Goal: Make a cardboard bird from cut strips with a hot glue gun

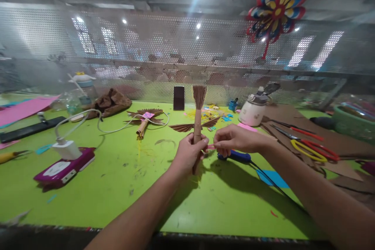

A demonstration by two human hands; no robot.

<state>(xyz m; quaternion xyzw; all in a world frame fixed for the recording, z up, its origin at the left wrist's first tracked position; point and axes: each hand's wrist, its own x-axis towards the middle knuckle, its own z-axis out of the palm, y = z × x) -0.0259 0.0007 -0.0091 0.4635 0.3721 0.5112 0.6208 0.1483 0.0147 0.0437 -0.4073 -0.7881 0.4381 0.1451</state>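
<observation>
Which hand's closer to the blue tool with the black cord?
Right. The right hand appears just above the blue tool; the left hand is farther off, to its left.

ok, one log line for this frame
left hand: grips brown paper figure | right hand: at pink strip, grip unclear | blue-handled tool: on table, near right hand

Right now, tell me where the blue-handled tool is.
In the head view, the blue-handled tool lies right of centre on the green table, below the right hand.
</observation>
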